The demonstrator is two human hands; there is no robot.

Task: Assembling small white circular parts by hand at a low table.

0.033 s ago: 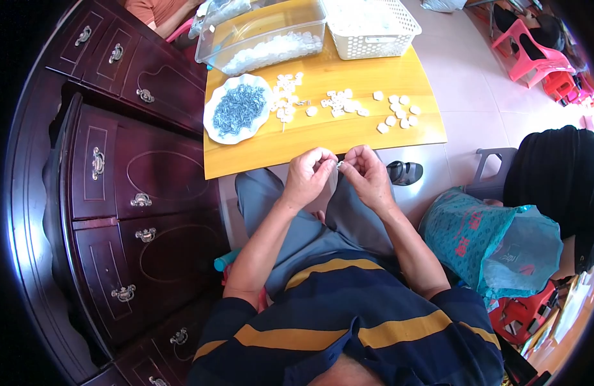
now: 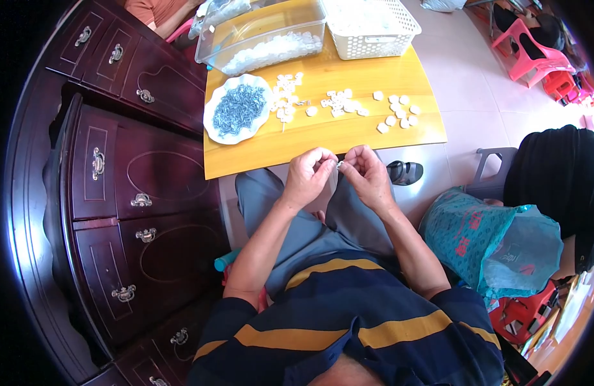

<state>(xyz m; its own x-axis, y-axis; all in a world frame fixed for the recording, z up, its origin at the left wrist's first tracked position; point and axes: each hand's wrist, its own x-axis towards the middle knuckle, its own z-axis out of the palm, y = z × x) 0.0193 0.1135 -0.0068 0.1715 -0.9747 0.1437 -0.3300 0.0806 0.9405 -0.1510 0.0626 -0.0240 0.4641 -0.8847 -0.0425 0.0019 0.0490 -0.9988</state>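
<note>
My left hand (image 2: 308,175) and my right hand (image 2: 368,174) meet over my lap at the near edge of the yellow table (image 2: 323,138). Both pinch one small white piece (image 2: 339,165) between their fingertips; its detail is too small to tell. Farther out on the table lie several loose white round pieces (image 2: 339,103). Left of them stands a white plate (image 2: 214,132) heaped with small blue-grey metal parts (image 2: 238,109). At the table's far side stand a clear plastic box (image 2: 265,38) with white pieces and a white mesh basket (image 2: 371,22).
A dark wooden cabinet with drawers (image 2: 117,180) runs along my left. A sandal (image 2: 405,172) lies on the tiled floor under the table edge. A teal bag (image 2: 483,238) and a black bundle (image 2: 554,174) sit at my right. Pink plastic chairs (image 2: 529,45) stand far right.
</note>
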